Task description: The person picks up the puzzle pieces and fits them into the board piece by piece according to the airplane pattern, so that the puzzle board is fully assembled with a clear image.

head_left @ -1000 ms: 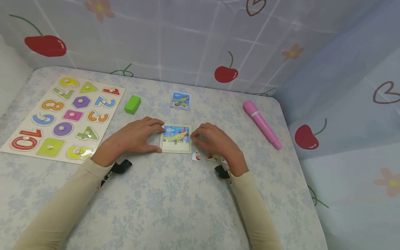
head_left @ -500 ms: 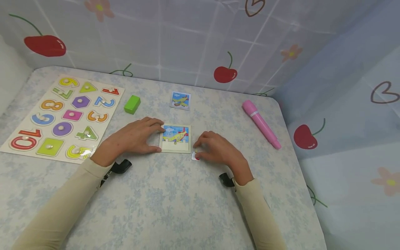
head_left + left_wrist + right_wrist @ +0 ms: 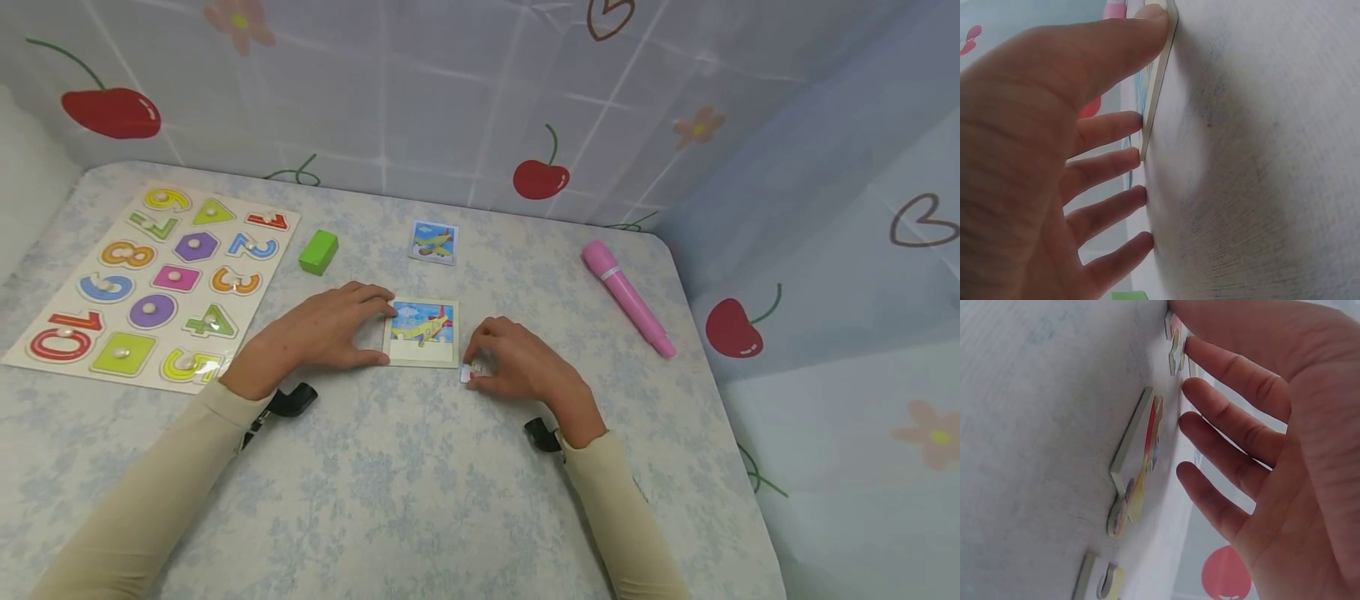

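A small jigsaw tray [image 3: 423, 362] with a partly filled airplane picture lies mid-table; its lower strip shows bare. My left hand [image 3: 318, 327] rests at the tray's left side. In the left wrist view the thumb [image 3: 1150, 22] presses on the tray's edge, and the other fingers spread nearly straight along it. Just right of the tray's lower corner, my right hand [image 3: 521, 360] pinches a small puzzle piece [image 3: 466, 374] between thumb and index finger. More loose puzzle pieces [image 3: 1132, 440] lie under the right palm, hidden from the head view.
A picture card [image 3: 434, 242] of an airplane lies behind the tray. On the left are a number-and-shape board [image 3: 225, 304] and a green block [image 3: 318, 252]. A pink toy microphone [image 3: 630, 300] lies at right. A patterned curtain [image 3: 442, 100] borders the table's back.
My right hand has moved from the tray's right edge down towards the front, onto the small puzzle piece beside the corner. The left hand and tray have stayed put.
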Available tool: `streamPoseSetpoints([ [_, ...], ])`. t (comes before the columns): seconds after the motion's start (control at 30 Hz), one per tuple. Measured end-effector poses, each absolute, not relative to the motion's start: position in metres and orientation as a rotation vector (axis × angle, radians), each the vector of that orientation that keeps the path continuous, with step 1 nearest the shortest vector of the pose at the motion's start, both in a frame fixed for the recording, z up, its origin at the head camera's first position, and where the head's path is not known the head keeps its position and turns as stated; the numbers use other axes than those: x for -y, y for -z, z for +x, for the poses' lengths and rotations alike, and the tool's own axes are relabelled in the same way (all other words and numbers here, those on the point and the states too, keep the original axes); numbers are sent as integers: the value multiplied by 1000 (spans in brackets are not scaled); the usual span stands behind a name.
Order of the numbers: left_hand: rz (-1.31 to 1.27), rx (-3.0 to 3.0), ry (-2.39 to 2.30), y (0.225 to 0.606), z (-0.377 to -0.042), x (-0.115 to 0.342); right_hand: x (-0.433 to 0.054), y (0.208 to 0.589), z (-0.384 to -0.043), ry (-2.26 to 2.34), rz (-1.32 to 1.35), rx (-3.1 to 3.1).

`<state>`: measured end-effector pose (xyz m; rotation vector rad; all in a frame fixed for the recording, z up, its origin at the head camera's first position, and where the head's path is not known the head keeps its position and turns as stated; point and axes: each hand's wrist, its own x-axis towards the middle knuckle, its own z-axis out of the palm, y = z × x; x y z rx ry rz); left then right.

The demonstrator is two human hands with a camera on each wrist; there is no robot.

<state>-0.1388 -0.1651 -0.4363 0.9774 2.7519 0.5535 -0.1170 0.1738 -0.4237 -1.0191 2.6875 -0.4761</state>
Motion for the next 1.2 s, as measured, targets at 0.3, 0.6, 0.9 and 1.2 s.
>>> streamPoseSetpoints([
  [0.3,982,-2757,-549,435,-138,163,-172,421,-116,461,-1050,-2697],
  [0.6,1003,-2758,-560,436,-138,163,-170,417,-117,413,-1016,-2703],
  [0.9,999,-2766,-569,436,-139,164,-160,415,-124,441,-1121,-2710],
  [1.2,993,-2760,-558,437,-140,164,-144,412,-133,425,-1162,-2682],
])
